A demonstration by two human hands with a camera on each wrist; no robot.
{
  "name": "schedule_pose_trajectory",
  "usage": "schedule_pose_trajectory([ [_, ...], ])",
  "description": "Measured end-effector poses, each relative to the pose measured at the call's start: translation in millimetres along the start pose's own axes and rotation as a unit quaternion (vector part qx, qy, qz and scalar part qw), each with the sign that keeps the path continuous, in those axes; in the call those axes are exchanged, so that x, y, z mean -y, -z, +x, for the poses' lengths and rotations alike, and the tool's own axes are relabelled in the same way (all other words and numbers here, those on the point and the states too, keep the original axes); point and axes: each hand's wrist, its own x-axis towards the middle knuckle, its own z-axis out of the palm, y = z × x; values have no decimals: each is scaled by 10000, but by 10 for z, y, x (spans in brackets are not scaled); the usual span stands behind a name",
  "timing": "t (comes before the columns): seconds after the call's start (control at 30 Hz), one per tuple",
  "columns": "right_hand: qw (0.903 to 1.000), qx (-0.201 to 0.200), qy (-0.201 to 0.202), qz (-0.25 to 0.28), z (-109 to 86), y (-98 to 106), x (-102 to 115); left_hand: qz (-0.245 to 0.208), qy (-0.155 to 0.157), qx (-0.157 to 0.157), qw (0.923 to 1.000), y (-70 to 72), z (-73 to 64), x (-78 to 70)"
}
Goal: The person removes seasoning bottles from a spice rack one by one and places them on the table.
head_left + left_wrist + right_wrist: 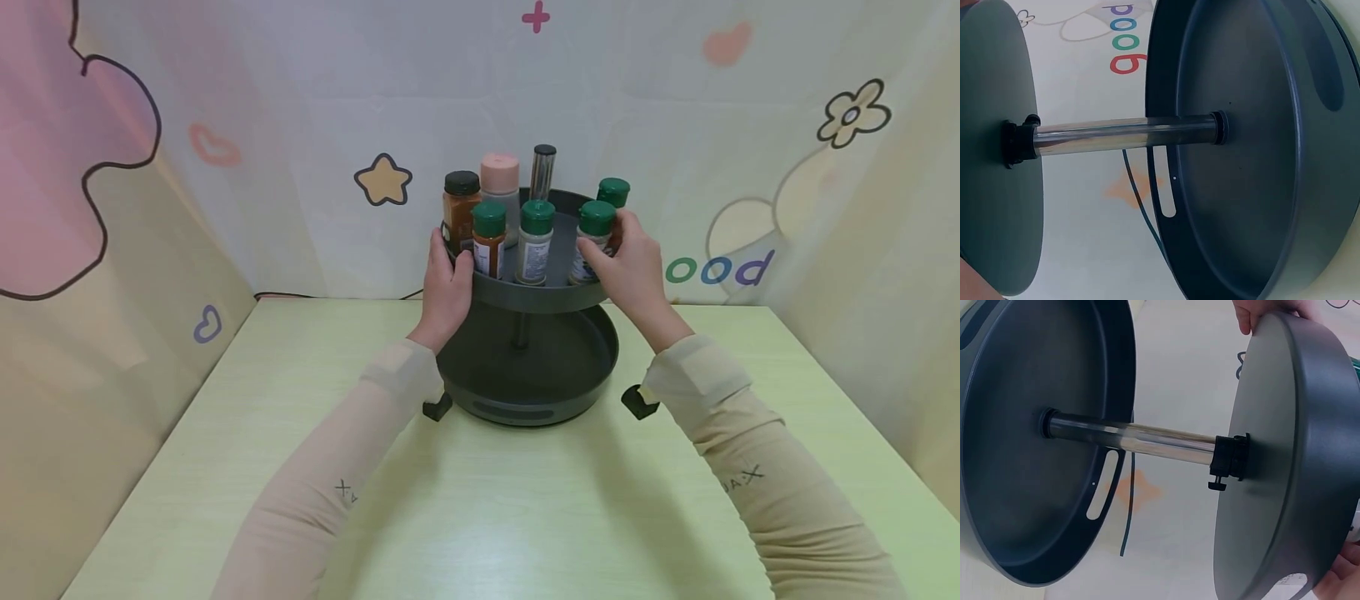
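Observation:
A dark grey two-tier turntable rack (pixel 525 417) stands on the table, its upper tray (pixel 525 293) carrying several spice jars. My left hand (pixel 447 292) grips the left rim of that tray, thumb beside a red-brown jar with a green cap (pixel 489 250); its fingers (pixel 1247 319) show at the rim in the right wrist view. At the right side, my right hand (pixel 633 262) pinches a green-capped jar (pixel 596 218) between thumb and fingers. Part of this jar is covered by the hand. Another green-capped jar (pixel 613 190) stands just behind it.
Also on the upper tray are a black-capped bottle (pixel 459 208), a pink-capped bottle (pixel 500 183), a tall metallic cylinder (pixel 543 171) and a green-capped jar (pixel 535 250). A metal post (pixel 1163 442) joins the tiers above the lower tray (pixel 1241 206). Behind hangs a patterned cloth (pixel 300 125).

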Motion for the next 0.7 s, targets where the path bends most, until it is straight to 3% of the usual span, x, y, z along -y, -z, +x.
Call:
schedule_pose_trajectory([
  [0.37, 9999, -92, -76, 83, -13, 13, 9, 100, -25, 22, 9999, -3, 6, 29],
  [0.7, 9971, -577, 421, 274, -12, 27, 57, 128, -11, 76, 9999, 10, 14, 25],
])
